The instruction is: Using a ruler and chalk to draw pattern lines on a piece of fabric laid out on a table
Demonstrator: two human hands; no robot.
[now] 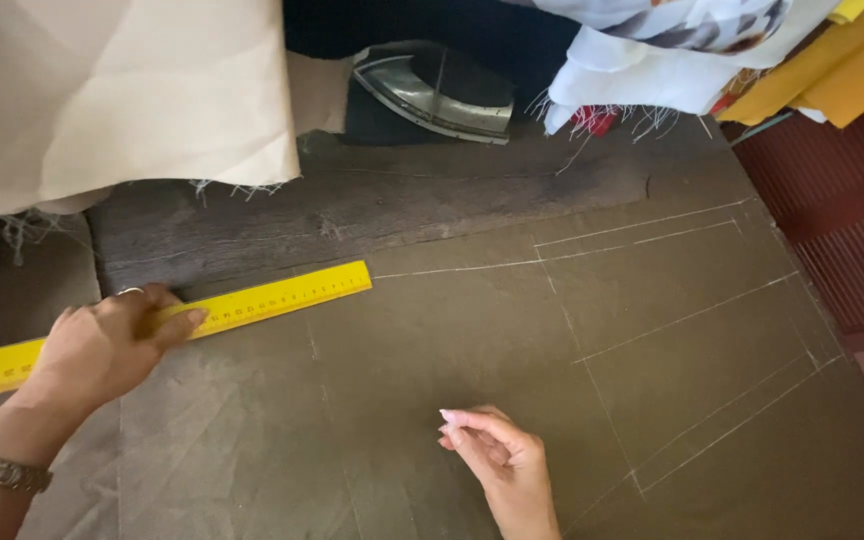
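Presently listed: one left hand (112, 345), fingers spread and pressed flat on a yellow ruler (167, 322), which lies slantwise on the olive-brown cloth (372, 420) near its upper edge, its free end touching a chalk line (472, 266). One right hand (500, 468), hovering over the middle of the cloth, fingertips pinched together as if on a bit of chalk, though none can be made out. Risks, as judged: the ruler is held down near one end only, so its free end could swing off the chalk line; a dragging palm could smear the markings; the iron (437, 92) stands close to the cream fabric (122, 95).
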